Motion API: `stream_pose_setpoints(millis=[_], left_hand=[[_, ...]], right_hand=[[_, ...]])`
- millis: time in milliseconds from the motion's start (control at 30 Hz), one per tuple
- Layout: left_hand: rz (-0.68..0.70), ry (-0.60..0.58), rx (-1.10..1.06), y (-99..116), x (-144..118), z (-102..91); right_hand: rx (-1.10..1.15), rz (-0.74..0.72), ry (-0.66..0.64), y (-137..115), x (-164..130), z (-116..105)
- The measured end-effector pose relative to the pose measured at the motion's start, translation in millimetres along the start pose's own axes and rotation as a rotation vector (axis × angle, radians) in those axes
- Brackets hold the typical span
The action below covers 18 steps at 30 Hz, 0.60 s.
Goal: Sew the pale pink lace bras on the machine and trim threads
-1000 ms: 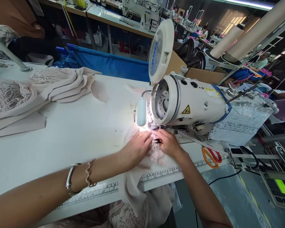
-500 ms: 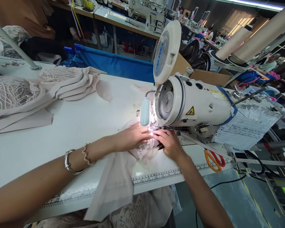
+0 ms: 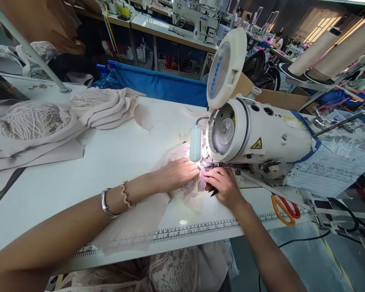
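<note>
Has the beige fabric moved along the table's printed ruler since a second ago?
Yes. The beige fabric has slid left along the printed ruler and now lies flatter on the white table.

Lace piece (image 3: 191, 187): openwork cloth, rough, matt.
Bench (image 3: 109, 162): smooth white top, faint sheen.
Sewing machine (image 3: 261, 136): glossy white painted casing.
Stacked cups (image 3: 63, 117): matt beige cloth, netted lace.
Scissors (image 3: 284, 209): glossy plastic handles.
Bracelet (image 3: 105, 202): shiny metal.

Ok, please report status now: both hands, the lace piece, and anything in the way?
Left hand flat on lace piece. Right hand pinching its edge at the sewing machine needle. Scissors lie apart, right.
</note>
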State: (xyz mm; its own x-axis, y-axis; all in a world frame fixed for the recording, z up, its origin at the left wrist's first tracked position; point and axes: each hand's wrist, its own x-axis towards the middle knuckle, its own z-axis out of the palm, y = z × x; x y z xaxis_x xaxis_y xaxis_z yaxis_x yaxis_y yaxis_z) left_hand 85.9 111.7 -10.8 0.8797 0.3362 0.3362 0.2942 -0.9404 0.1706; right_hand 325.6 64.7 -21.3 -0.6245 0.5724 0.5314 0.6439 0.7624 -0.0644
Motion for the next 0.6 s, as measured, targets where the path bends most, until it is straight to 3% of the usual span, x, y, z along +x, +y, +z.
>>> stream_pose_setpoints(millis=[133, 367, 600], left_hand=[[-0.043, -0.040, 0.058, -0.4, -2.2, 3.2], [-0.107, 0.021, 0.170, 7.2, -1.7, 11.8], [-0.018, 0.001, 0.167, 8.3, 1.8, 6.5]], right_hand=[[0.023, 0.014, 0.016, -2.6, 1.9, -3.4], [-0.026, 0.046, -0.005, 0.5, -0.5, 2.2], [-0.005, 0.025, -0.022, -0.7, -1.7, 1.8]])
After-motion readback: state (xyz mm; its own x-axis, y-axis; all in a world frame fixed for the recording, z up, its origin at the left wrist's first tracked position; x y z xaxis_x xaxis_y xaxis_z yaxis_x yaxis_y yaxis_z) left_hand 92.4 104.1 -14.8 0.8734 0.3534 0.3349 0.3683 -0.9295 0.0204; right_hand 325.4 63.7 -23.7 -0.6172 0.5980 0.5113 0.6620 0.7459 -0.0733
